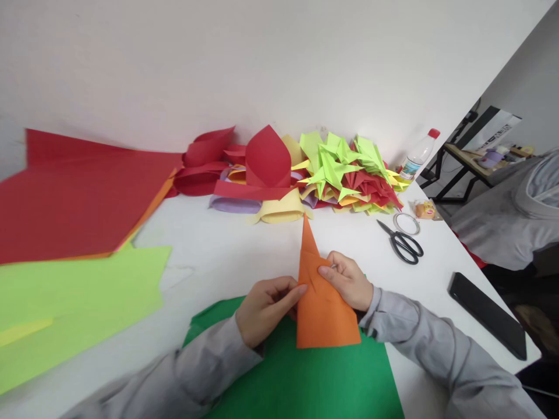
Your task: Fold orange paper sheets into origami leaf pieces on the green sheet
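Note:
Both hands grip a folded piece of orange paper (pixel 325 317), narrow and pointed at the top and wide at the bottom. My left hand (pixel 268 305) pinches its left edge, thumb in front and fingers behind. On the right edge, my right hand (pixel 349 279) is closed with its thumb pressed on the front; its other fingers are partly behind the paper. Beneath the hands lies a large sheet of green paper (pixel 305 384) on the white table (pixel 209 233).
Red paper sheets (pixel 87 203) and lime-green paper (pixel 87 308) lie left. Along the wall sit red paper shapes (pixel 268 154) and folded lime-green pieces (pixel 336 169). Scissors (pixel 404 244), a tape roll (pixel 406 223), a bottle (pixel 418 156) and a black phone (pixel 487 314) are right. Another person's grey clothing (pixel 502 209) shows beyond.

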The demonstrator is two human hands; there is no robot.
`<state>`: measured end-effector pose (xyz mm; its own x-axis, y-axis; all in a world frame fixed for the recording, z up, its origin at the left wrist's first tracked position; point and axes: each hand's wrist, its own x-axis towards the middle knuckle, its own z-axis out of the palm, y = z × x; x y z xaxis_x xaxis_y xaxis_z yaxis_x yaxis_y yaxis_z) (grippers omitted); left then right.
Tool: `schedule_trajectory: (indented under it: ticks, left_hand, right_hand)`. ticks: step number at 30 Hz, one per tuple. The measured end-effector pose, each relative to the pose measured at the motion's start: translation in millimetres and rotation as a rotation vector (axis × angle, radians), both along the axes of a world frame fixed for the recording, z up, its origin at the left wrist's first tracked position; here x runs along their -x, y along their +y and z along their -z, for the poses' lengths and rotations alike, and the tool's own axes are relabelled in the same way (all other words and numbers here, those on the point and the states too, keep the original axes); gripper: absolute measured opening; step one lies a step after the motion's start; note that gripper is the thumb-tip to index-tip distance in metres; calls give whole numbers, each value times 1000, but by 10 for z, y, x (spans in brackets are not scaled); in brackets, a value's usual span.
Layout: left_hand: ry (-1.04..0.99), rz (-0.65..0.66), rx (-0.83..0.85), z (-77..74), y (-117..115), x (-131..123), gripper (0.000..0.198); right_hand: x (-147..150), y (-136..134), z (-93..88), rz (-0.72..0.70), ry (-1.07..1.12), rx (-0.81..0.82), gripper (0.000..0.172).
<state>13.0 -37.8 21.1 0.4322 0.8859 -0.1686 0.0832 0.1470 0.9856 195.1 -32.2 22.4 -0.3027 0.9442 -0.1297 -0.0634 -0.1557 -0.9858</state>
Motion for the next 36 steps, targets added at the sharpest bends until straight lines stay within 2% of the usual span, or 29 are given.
schedule_trajectory:
  ticks: [6,13,17,24,31,36]
  left_hand:
    - [-4,3,7,5,-3,-4,39]
    - [8,52,-67,180,14,24,43]
    - [14,65,-100,224,19,26,42]
    - [35,108,-100,219,23,20,41]
    - [3,99,-19,110,3,-5,38]
    - [7,108,-45,152,10,9,38]
  right_hand:
    - [-15,15,1,29,-14,-16,51]
    - [-21,31,34,63,58,-11,50]
    - [-33,49,32,112,82,-31,48]
    - [-49,91,13,224,129,-74,47]
    - [-77,141,65,308,155,-79,46]
    - [-94,160,59,333,141,-77,48]
